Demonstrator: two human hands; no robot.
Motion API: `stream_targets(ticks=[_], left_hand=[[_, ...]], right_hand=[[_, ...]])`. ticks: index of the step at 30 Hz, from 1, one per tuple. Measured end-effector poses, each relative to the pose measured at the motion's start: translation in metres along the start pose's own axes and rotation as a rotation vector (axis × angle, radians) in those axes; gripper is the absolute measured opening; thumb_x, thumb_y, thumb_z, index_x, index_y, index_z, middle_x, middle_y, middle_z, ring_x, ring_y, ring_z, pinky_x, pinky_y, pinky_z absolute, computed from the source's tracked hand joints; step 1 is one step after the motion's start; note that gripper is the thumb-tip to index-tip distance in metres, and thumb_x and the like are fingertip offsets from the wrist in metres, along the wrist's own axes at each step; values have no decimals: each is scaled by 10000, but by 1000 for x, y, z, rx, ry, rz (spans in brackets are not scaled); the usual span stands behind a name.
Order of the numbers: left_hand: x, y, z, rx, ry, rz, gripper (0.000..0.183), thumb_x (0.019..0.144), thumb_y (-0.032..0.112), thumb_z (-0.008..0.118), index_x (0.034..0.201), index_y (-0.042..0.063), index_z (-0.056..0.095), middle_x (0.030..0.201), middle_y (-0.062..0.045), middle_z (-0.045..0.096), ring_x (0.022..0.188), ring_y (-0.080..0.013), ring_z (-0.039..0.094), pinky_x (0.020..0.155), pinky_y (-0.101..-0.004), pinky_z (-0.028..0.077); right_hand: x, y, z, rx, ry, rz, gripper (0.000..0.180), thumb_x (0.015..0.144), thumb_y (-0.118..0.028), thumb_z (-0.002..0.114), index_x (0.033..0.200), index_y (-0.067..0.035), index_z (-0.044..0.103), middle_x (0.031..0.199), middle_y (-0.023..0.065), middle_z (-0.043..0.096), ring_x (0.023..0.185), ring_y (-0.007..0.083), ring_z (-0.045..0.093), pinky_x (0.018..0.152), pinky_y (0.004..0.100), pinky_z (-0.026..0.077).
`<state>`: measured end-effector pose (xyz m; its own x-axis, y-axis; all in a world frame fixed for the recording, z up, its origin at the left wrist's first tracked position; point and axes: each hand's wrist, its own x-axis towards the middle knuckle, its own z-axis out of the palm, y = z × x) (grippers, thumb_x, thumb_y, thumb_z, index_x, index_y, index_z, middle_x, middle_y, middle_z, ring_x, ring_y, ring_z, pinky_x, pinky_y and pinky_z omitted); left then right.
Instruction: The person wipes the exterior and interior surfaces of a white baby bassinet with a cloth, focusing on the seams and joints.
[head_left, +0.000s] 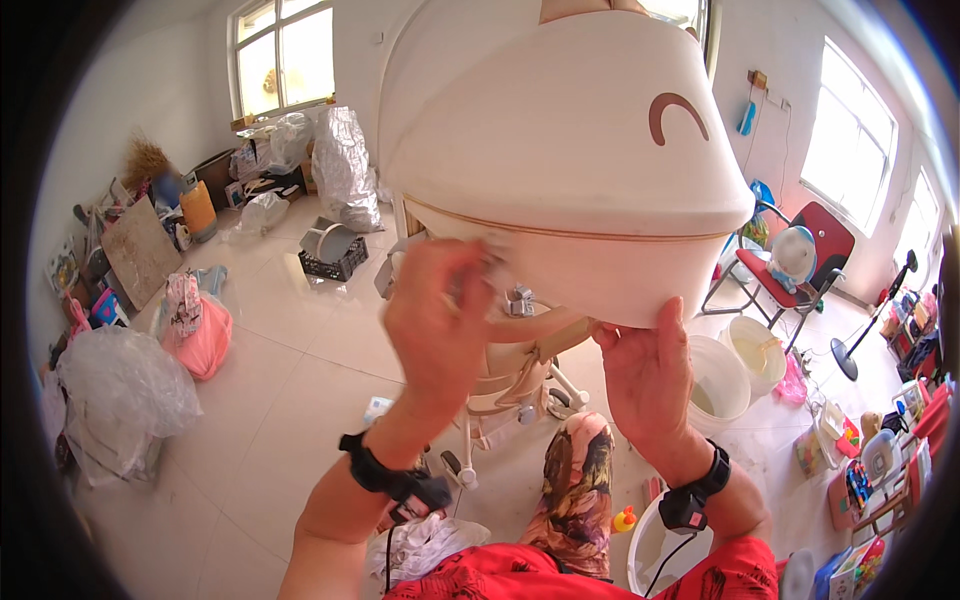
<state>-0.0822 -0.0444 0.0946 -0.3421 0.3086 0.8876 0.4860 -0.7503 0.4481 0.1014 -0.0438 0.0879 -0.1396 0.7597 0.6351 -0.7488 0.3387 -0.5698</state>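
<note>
A large glossy white shell (555, 150), with a brown curved mark on its side and a thin tan line around it, fills the upper middle. My right hand (649, 367) grips its lower edge, thumb up against the outside and fingers curled beneath. To the left, my left hand (435, 322) is blurred, its fingers bent around a small greyish thing (499, 251) close to the shell's lower side; what that is cannot be made out. Under the shell stands a beige wheeled frame (517, 382), like a stroller's, partly hidden by my hands.
White buckets (716, 382) stand right of my right hand. A large white basin (645, 547) and a white cloth (427, 544) lie near my knees. Farther off are a red folding chair (795, 255), a black crate (334, 259) and plastic bags (124, 397). Some skin shows above the shell.
</note>
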Motion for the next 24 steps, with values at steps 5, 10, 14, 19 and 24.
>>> stream_targets(ticks=[5,10,14,19,24], left_hand=[[-12,22,15,27,-42,143,147,778,-36,647,899,33,603,848,-100,594,723,-224,598,619,-337,487],[-22,41,28,-7,-150,358,120,817,-60,605,905,19,583,852,-88,629,734,-169,618,635,-286,497],[4,-4,-3,65,31,112,135,816,-91,582,908,7,576,830,-68,586,697,-130,587,605,-257,476],[-16,33,22,24,-55,354,143,759,-42,637,868,43,601,840,-104,578,757,-277,596,639,-368,484],[-12,16,19,50,-47,250,92,813,-58,633,869,11,607,839,-105,620,706,-161,619,610,-240,481]], right_hand=[[0,1,1,51,-20,15,367,1033,-335,397,1249,-53,490,1169,52,591,1041,156,529,873,342,417],[-7,-2,7,55,133,126,374,1032,-335,402,1281,-64,466,1221,47,573,1090,158,521,905,345,418],[-4,6,-4,49,13,50,380,1031,-338,403,1294,-70,461,1232,48,573,1102,165,524,911,349,416],[-2,1,10,44,91,72,393,1020,-358,421,1304,-87,453,1233,44,567,1098,169,518,909,346,411],[-4,-2,0,-5,87,96,378,1010,-386,444,1248,-97,492,1171,25,585,1031,159,525,882,343,417]])
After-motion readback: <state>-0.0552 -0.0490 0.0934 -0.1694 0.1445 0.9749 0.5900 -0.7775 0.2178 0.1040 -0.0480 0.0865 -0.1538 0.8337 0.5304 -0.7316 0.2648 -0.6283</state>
